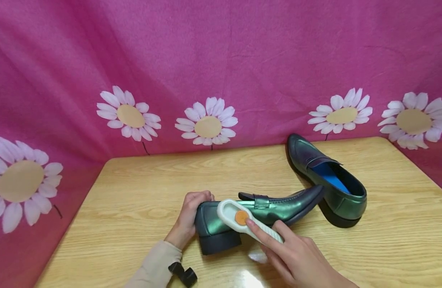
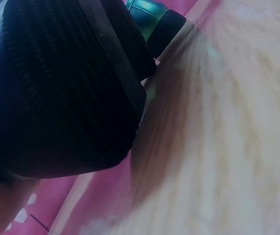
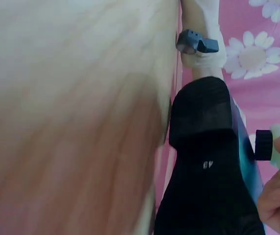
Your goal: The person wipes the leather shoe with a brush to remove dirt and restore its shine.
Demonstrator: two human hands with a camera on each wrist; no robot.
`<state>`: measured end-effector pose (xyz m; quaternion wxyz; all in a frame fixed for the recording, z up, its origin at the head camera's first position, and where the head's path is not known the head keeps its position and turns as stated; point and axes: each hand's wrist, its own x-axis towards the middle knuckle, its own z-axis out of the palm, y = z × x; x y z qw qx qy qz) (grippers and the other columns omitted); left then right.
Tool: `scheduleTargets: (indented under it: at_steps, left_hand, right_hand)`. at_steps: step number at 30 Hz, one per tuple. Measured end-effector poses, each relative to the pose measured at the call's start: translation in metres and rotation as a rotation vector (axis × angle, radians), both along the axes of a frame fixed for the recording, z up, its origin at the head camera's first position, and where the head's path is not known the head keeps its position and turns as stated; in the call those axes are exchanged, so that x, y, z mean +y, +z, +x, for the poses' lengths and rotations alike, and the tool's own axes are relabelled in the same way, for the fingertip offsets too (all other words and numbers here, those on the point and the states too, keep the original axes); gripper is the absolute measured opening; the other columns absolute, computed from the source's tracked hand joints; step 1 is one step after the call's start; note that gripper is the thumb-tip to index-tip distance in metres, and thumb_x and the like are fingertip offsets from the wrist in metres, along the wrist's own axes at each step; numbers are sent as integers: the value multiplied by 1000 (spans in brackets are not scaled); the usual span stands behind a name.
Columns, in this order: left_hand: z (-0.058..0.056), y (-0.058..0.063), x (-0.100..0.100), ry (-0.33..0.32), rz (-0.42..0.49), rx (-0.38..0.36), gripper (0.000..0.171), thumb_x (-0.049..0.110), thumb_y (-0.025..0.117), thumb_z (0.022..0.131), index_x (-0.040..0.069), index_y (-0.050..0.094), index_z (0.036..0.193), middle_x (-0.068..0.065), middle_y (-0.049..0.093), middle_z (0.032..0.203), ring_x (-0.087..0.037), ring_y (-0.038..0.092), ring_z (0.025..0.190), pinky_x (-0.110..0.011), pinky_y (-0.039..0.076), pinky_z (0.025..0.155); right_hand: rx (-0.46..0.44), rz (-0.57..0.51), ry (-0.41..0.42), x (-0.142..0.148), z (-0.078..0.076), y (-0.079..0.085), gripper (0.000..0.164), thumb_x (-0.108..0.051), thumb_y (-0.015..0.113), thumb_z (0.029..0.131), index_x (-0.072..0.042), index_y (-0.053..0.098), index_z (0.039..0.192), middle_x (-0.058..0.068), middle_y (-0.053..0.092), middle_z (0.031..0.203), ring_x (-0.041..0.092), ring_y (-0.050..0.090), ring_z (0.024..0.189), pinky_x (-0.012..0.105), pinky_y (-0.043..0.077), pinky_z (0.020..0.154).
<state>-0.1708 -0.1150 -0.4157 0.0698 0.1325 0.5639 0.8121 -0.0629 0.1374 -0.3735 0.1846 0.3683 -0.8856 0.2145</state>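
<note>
A green-black loafer (image 1: 213, 220) is held tilted over the table, heel toward the left and toe to the right. My left hand (image 1: 192, 208) grips it at the back of the heel. In my right hand (image 1: 293, 252) is a white-handled shoe brush (image 1: 228, 212) with an orange button, the index finger lying by that button. The brush's black head (image 3: 264, 145) faces the side of the loafer in the right wrist view. That view also shows the loafer's dark sole (image 3: 203, 181). Much of the left hand is hidden behind the heel.
A second loafer (image 1: 336, 204) with a blue insole stands upright at the right, close by the held shoe's toe. Beneath is a wooden table (image 1: 152, 176), backed by a pink cloth (image 1: 206, 60) with daisies. A black strap (image 1: 183, 274) hangs at the left sleeve.
</note>
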Motion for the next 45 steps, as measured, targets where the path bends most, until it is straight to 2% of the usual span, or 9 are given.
scheduleTargets:
  at_steps: [2,6,10,17,19,24,29,36,45]
  left_hand:
    - [0,0,-1,17,-3,-21,32,2,45,84,14,53,55,4,48,64,-10,44,64,-20,39,62]
    - [2,-1,-2,42,-27,-27,32,4,46,83,18,58,57,7,52,66,-9,47,68,-20,40,68]
    - [4,1,-2,62,-46,-46,34,7,46,85,21,62,59,9,56,68,-6,49,70,-19,41,69]
    - [0,4,1,16,-75,-72,33,7,46,88,19,62,61,10,55,68,-4,48,70,-18,41,68]
    - [0,6,-1,-6,-84,-37,33,6,45,88,17,58,60,9,52,65,-5,46,66,-18,40,64]
    - [2,5,-7,-58,-18,-15,33,2,41,87,15,52,58,6,48,65,-8,44,65,-18,38,63]
    - [3,4,-8,-17,-28,-61,35,5,43,88,20,59,61,8,54,71,-8,49,75,-20,42,75]
    - [0,5,-5,-36,10,-103,32,5,43,85,18,55,59,8,51,69,-7,47,71,-17,41,68]
    - [-4,1,-8,-99,-23,-37,32,5,42,88,15,50,58,6,47,66,-8,43,63,-17,38,60]
  right_hand:
    - [6,1,24,-7,-1,1,50,-46,28,101,-28,43,145,-9,38,86,-4,28,59,8,27,48]
    - [3,-11,78,-25,-3,2,46,-41,41,101,-29,43,145,-9,40,83,-5,29,58,5,27,48]
    - [20,-8,50,-37,-5,2,45,-39,41,100,-30,44,145,-7,42,82,-3,31,57,7,28,47]
    - [131,2,38,-44,-2,-3,48,-39,25,102,-26,51,140,-3,42,80,-1,28,54,8,24,43]
    - [156,24,82,-48,1,-4,42,-36,35,102,-26,52,139,-3,41,80,-1,26,54,7,22,43]
    - [58,40,114,-45,3,1,51,-27,63,93,-28,48,142,-4,41,84,-3,29,57,6,24,46]
    - [45,17,65,-37,-3,5,44,-35,40,99,-26,49,141,-3,43,86,-1,34,59,7,30,47]
    - [-28,97,96,-46,6,2,71,-19,77,80,-26,46,143,-1,43,86,-3,31,57,6,28,46]
    - [-72,85,163,-47,8,0,61,-30,69,89,-30,43,145,-4,40,84,-5,29,55,5,28,46]
